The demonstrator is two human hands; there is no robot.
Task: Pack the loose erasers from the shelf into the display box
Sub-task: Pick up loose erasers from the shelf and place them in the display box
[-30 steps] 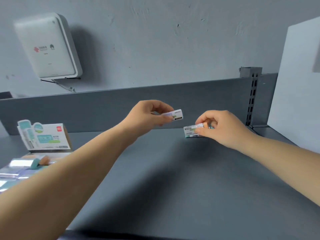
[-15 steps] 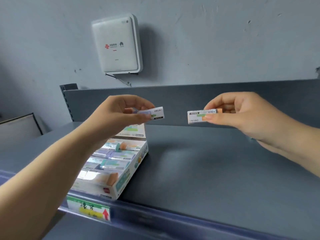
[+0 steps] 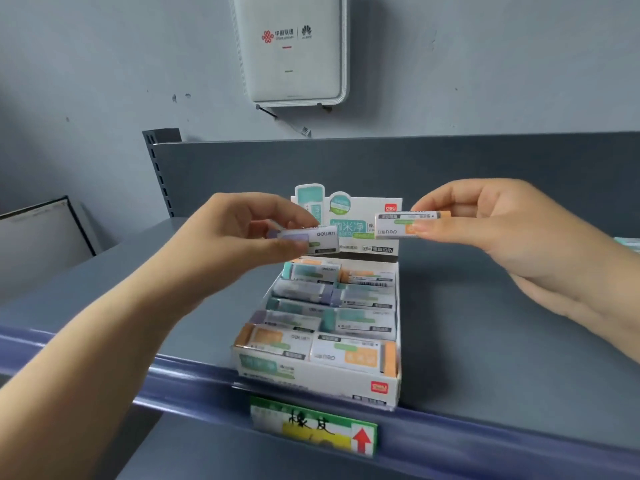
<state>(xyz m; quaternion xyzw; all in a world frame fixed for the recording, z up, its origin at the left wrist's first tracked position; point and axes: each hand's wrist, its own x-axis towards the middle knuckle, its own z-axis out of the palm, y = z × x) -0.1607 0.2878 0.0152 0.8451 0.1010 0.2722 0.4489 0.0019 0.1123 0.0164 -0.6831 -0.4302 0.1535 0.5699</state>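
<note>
The white display box [image 3: 384, 388] stands at the front edge of the grey shelf [image 3: 502, 341], with several wrapped erasers [image 3: 349, 355] lying in rows inside. Its printed header card [image 3: 349, 216] stands up at the back. My left hand [image 3: 239, 233] pinches a purple-ended eraser [image 3: 320, 242] above the box's rear left. My right hand [image 3: 498, 223] pinches an orange-ended eraser [image 3: 401, 225] above the box's rear right. Both erasers hang in the air, apart from each other.
A green and yellow price label [image 3: 311, 427] with a red arrow sits in the shelf's front rail below the box. A white router [image 3: 291, 50] hangs on the wall behind. A slotted upright [image 3: 161, 174] marks the shelf's left end. A pale object [image 3: 628, 242] shows at the right edge.
The view has swung left, bringing the display box from the left edge to the centre. Both hands, each still holding its eraser, have come over the back of the box.
</note>
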